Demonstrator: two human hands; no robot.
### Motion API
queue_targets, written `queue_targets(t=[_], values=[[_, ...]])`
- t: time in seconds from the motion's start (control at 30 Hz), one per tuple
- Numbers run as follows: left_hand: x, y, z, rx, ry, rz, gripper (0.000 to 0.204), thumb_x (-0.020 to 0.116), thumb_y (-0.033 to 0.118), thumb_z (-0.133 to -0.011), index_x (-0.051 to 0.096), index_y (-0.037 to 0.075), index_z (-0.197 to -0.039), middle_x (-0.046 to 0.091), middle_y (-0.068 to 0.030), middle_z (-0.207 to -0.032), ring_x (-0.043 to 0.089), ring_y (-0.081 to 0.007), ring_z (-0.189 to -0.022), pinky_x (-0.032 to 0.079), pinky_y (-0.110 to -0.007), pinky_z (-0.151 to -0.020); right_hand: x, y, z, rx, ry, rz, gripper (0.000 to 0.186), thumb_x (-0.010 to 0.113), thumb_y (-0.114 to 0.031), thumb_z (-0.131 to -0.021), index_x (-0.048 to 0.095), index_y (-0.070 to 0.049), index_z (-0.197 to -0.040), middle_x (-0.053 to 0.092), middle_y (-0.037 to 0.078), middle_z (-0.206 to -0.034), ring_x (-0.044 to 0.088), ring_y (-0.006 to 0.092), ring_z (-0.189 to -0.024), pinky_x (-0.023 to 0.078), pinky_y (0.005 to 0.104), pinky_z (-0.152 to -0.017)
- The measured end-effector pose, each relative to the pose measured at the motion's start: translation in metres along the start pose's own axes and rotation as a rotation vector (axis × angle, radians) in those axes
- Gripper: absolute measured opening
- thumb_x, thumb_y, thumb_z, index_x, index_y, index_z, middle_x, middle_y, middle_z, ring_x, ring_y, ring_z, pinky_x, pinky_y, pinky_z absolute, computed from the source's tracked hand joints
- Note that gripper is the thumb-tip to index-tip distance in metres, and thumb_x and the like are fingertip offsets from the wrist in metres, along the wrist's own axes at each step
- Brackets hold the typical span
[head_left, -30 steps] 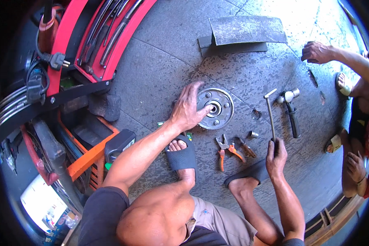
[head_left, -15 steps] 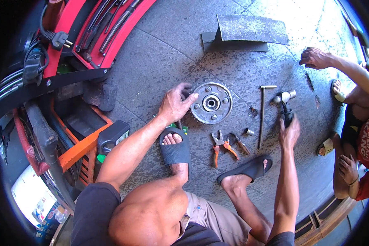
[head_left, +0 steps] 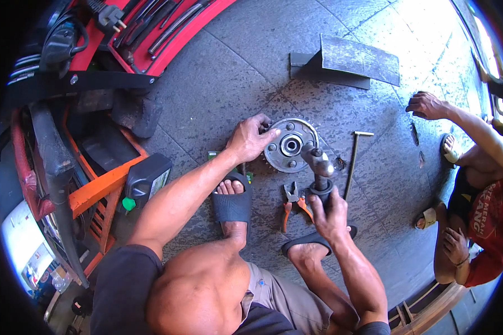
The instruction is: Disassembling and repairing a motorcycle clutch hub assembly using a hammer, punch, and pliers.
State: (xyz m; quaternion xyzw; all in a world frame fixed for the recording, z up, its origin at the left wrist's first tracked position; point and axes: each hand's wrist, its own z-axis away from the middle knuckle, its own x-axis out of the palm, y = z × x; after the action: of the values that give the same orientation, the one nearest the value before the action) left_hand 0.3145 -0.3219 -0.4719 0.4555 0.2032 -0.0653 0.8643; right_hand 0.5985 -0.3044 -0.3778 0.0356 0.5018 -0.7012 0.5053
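My left hand [head_left: 250, 139] grips the left edge of a round metal sprocket hub [head_left: 275, 158], with the thumb over its face. The hub lies on the dark tiled floor, its ring-shaped centre facing up. In my right hand [head_left: 331, 216] is a ball-peen hammer [head_left: 321, 166], gripped by its black handle. The hammer head appears over the hub's lower right edge; whether they touch I cannot tell. Orange-handled pliers [head_left: 292, 196] lie below the hub, partly hidden by my right hand. To the right rests a T-handle wrench [head_left: 352, 163].
A bent dark sheet [head_left: 359, 61] lies at the far side. At left stand a red tool tray [head_left: 162, 62], an orange frame [head_left: 109, 188] and a black bottle [head_left: 146, 180] with a green cap. Another person's hand [head_left: 426, 106] is at right. My sandalled feet flank the pliers.
My right hand has brought the hammer leftward from beside the T-handle wrench to over the hub's edge. My left hand stays on the hub. The whole view has shifted a little.
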Motion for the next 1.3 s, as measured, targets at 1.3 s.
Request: queue_targets(t=[1.3], values=[[0.001,0.004,-0.002,0.056,-0.018,0.001,0.040,0.077,0.036,-0.089,0.067,0.000,-0.101,0.068,-0.0093,-0.078,0.061,-0.0166,-0.071,0.051,-0.036,-0.068,0.002,0.003,-0.004,0.011,0.004,0.054,0.031,0.069,-0.028,-0.093,0.057,0.000,-0.100,0.068,0.029,-0.085,0.068,0.0482,-0.080,0.052,0.0527,-0.069]])
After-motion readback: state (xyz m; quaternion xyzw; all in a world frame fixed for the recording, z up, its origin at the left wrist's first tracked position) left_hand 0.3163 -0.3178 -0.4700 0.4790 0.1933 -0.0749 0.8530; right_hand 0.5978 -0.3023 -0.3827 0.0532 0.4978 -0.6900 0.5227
